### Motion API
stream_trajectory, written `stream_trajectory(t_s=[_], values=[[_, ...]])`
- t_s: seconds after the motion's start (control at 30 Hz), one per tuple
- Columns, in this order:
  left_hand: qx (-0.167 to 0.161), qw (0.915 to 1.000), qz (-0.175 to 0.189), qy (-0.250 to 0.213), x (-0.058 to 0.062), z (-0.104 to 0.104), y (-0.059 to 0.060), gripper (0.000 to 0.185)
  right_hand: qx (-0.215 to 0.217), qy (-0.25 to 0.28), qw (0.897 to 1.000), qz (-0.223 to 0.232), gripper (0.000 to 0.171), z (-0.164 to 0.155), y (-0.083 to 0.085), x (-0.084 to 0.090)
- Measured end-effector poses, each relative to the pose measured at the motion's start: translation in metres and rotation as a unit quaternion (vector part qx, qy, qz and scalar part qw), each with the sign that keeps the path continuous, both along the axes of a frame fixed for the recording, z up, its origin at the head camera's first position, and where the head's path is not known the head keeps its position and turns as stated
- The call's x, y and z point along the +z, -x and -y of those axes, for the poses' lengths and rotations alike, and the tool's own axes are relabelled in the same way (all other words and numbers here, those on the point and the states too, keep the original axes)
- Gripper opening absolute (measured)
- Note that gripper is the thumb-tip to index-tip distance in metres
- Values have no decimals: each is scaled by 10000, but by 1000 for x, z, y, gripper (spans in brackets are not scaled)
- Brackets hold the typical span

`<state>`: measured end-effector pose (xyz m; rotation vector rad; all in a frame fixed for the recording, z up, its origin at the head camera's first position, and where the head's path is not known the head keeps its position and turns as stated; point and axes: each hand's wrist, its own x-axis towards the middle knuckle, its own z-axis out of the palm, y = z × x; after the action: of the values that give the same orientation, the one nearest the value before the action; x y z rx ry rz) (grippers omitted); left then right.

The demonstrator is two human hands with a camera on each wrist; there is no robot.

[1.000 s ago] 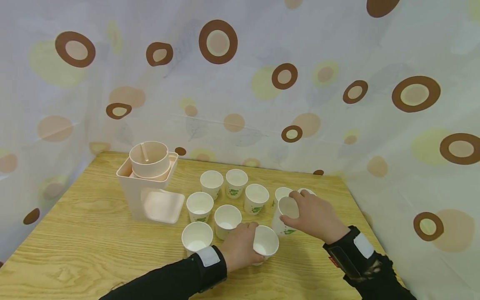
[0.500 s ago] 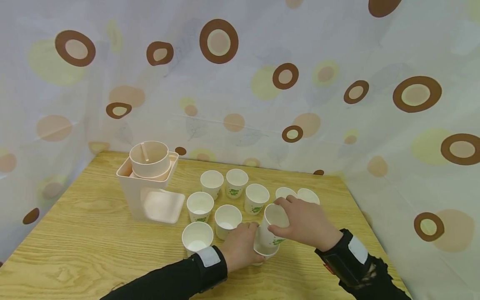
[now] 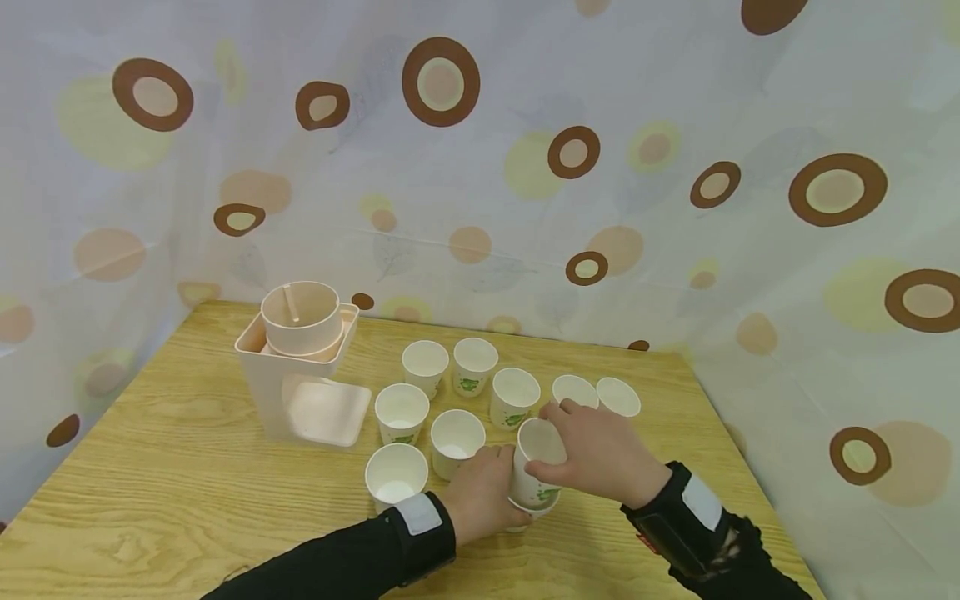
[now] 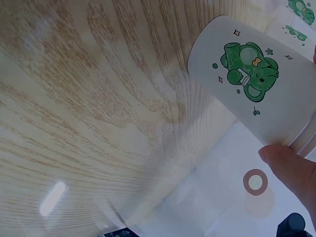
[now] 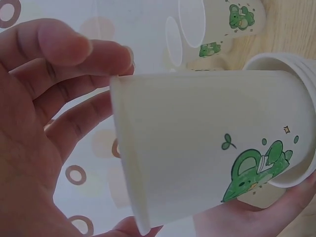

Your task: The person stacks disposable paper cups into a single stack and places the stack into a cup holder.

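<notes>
The right hand [image 3: 600,454] grips a white paper cup with a green cartoon print [image 3: 537,463], fingers and thumb curled round its wall just under the rim. In the right wrist view this cup [image 5: 212,148] is tilted and its base sits inside the mouth of a second cup, whose rolled rims show around it. The left hand [image 3: 480,492] wraps its fingers round that lower white paper cup [image 3: 534,506], which rests on the light wooden table [image 3: 187,492]. The left wrist view shows the lower cup's [image 4: 249,79] printed side and one fingertip [image 4: 291,168] against it.

The beige plastic cup dispenser with a square tray foot [image 3: 300,367] stands on the table; the two held cups are to its right and nearer the person. Between the dispenser and the hands stand six open white paper cups: two [image 3: 425,365] [image 3: 474,362] toward the back, three [image 3: 401,411] [image 3: 457,440] [image 3: 514,395] in the middle, one [image 3: 395,473] at the front, just beside the left hand. Two more white cups [image 3: 574,390] [image 3: 618,397] stand beyond the right hand, farther from the dispenser. A pale curtain with brown and yellow circles [image 3: 525,167] hangs behind the table.
</notes>
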<state>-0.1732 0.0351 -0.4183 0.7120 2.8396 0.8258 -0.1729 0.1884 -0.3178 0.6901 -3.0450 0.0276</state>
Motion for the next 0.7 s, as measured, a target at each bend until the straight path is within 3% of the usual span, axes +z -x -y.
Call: stream_trajectory(t_s=[0.2,0.4,0.7], values=[[-38,10000,14,-20,1,1,0,71,5,-131,9999,-19,54,1,0,-3],[-64,9999,-19,-139,0,2,0,71,-80,-37,9994,346,59,3,0,-9],[-46,9999,15,-124,0,2,1,72,395,308,9948,882,68,-3,3,-15]])
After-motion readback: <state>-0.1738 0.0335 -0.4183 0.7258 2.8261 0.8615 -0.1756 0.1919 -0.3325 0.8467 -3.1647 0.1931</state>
